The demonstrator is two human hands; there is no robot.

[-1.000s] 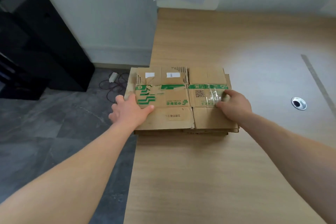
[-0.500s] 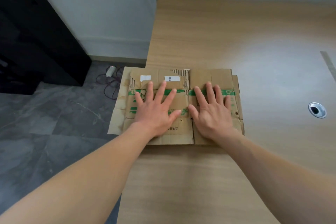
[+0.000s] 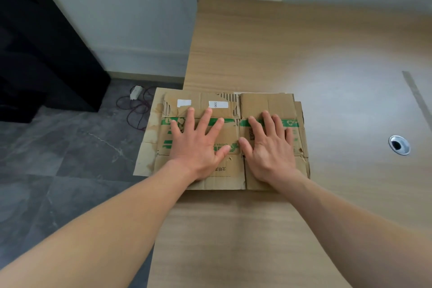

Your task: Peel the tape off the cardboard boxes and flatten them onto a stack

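Head view: both hands, left hand (image 3: 198,145) and right hand (image 3: 268,149), lie spread flat, pressing the flattened cardboard box (image 3: 264,103) onto the stack (image 3: 146,154) at the frame's centre, on the worktop (image 3: 257,229) edge. Flattening step; next likely lifting away.

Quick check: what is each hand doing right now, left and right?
Left hand: open, fingers spread, pressing flat on the cardboard.
Right hand: open, fingers straight, pressing flat on the same cardboard.
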